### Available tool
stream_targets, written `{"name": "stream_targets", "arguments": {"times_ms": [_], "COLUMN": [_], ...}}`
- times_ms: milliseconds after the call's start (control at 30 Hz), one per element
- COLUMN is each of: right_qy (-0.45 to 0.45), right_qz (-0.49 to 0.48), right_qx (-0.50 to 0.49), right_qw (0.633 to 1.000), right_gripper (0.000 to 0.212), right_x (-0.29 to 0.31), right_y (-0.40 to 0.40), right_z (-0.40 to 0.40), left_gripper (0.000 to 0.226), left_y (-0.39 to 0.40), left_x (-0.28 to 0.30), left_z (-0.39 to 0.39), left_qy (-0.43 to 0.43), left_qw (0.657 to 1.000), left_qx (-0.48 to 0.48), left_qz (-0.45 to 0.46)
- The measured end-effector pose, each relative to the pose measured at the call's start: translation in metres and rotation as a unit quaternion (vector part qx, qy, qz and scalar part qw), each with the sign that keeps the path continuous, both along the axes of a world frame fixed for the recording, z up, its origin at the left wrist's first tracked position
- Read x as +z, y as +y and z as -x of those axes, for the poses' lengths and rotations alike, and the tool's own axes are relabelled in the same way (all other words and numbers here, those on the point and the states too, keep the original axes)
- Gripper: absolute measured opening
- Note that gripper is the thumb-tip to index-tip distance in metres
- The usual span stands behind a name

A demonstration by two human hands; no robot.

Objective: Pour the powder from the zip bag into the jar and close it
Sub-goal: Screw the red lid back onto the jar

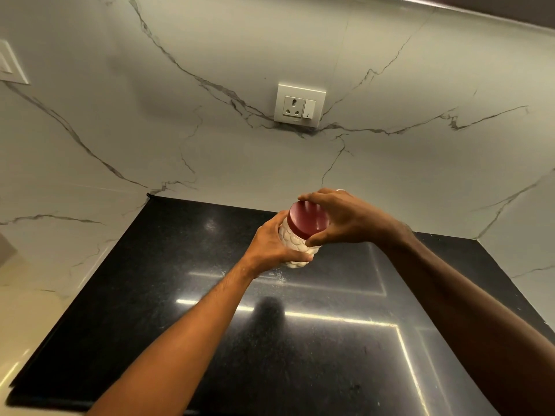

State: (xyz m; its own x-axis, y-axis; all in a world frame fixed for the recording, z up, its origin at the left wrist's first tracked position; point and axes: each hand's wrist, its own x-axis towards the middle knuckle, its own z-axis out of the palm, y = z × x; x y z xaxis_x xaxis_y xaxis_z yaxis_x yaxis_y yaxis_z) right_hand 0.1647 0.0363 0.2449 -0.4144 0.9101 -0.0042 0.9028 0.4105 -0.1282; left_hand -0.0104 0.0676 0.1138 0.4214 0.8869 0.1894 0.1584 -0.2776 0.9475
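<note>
Jar (295, 246) gripped by left hand (270, 244) to steady; right hand (336, 219) fingers clamped round red lid (306, 219), prob. screwing shut.

Upright powder-filled jar (297, 247), red lid (306, 220) on

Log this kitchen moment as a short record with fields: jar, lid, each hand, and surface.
jar: textured clear plastic jar holding white powder, upright
lid: round dark red lid, on the jar mouth
left hand: left hand grips the jar body
right hand: right hand grips the lid rim
surface: glossy black stone countertop, some powder specks near the jar
zip bag: not in view
</note>
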Motion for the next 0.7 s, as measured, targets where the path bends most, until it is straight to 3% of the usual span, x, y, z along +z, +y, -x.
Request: {"name": "stream_targets", "arguments": {"times_ms": [567,700], "right_qy": [0.046,0.158], "right_qz": [-0.022,-0.038], "right_qx": [-0.032,-0.020], "right_qw": [0.998,0.987], "right_gripper": [0.091,0.092], "right_x": [-0.016,-0.034], "right_y": [0.006,0.007], "right_z": [-0.005,-0.003], "left_gripper": [0.086,0.091], "left_y": [-0.001,-0.003], "left_x": [-0.008,-0.007], "left_z": [-0.014,-0.015], "left_qy": [-0.012,-0.065], "left_qw": [0.999,0.996], "left_qx": [0.035,0.053], "left_qz": [0.001,0.023]}}
